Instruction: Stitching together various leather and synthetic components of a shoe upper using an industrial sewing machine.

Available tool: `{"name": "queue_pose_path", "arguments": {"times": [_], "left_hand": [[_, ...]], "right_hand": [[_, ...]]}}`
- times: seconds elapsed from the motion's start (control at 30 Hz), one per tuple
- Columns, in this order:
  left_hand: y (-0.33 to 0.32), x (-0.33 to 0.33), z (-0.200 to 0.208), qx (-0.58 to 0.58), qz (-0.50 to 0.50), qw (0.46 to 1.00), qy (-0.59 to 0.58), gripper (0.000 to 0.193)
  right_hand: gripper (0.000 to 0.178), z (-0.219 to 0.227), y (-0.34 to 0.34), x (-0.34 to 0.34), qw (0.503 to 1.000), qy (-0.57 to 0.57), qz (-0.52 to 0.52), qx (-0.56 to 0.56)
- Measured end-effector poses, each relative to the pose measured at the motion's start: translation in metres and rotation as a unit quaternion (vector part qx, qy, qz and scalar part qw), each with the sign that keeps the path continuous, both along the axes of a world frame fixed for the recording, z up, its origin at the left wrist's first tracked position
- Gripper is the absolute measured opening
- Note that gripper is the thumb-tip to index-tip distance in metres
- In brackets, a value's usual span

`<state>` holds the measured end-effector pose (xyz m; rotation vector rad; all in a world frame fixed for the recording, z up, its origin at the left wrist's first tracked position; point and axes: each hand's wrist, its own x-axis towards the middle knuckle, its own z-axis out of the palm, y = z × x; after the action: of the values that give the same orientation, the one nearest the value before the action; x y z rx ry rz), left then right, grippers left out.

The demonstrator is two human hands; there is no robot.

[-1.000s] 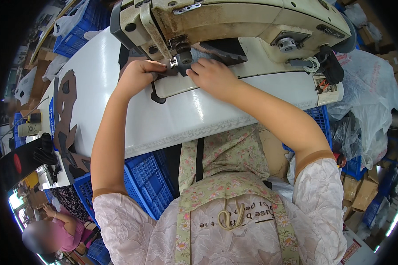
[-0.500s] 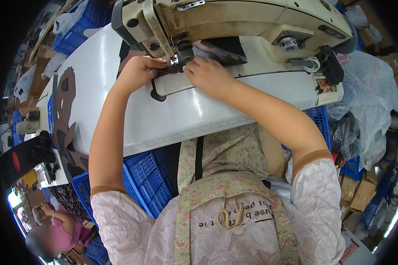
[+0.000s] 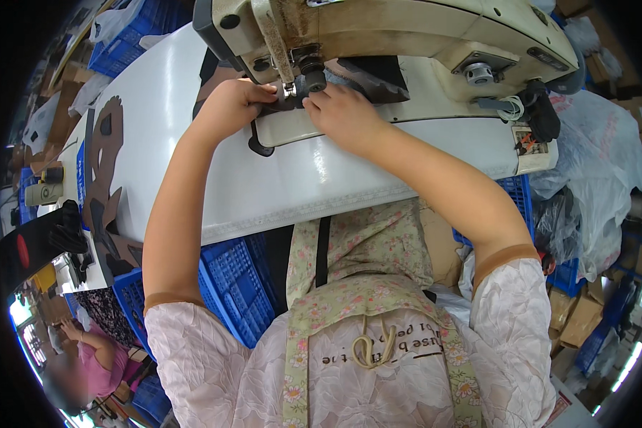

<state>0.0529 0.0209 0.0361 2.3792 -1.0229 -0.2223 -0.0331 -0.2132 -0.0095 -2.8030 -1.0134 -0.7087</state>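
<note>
The left hand's (image 3: 232, 107) fingers look pinched, thumb against forefinger, on the near edge of a dark piece (image 3: 285, 104) of sheet material. The right hand's (image 3: 346, 118) fingers are curled against the same piece, but the tips are too covered to tell whether they grip it or just press it flat. It lies between the two hands, at the presser foot (image 3: 290, 90) of a sewing machine (image 3: 378, 36), and seems to run on behind the right hand toward two o'clock, where a grey patch and a black part show.

I'd judge it light and thin, supple enough to bend but with some body, hardly fragile, and prone to slide on the smooth table (image 3: 164, 157). Its outer edges look like the best hold, fingertips well aside from the foot.

Toward ten o'clock from the foot, brown and black material (image 3: 217, 75) disappears behind the left hand; whether it joins the dark piece, I can't say. The needle point and stitch line can't be made out, and the machine's top is cut off at twelve o'clock.
</note>
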Motion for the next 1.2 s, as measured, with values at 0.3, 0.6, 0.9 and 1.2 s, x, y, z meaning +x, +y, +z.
{"name": "queue_pose_path", "arguments": {"times": [0.3,0.6,0.9,1.2], "left_hand": [[-0.002,0.002,-0.004,0.010,-0.007,0.999,-0.033,0.040],[-0.003,0.008,-0.008,0.027,-0.008,0.995,-0.091,0.038],[-0.006,0.012,-0.011,0.054,0.021,0.991,-0.122,0.037],[-0.008,0.010,-0.019,0.030,0.063,0.992,-0.103,0.037]], "right_hand": [[0.029,0.001,0.002,0.002,0.999,0.020,-0.020,-0.026],[0.011,0.001,0.004,0.007,0.999,-0.033,-0.005,-0.013],[0.009,0.000,0.007,0.018,1.000,0.001,-0.025,-0.002],[0.030,0.005,0.004,0.020,0.997,0.047,-0.040,-0.040]]}}
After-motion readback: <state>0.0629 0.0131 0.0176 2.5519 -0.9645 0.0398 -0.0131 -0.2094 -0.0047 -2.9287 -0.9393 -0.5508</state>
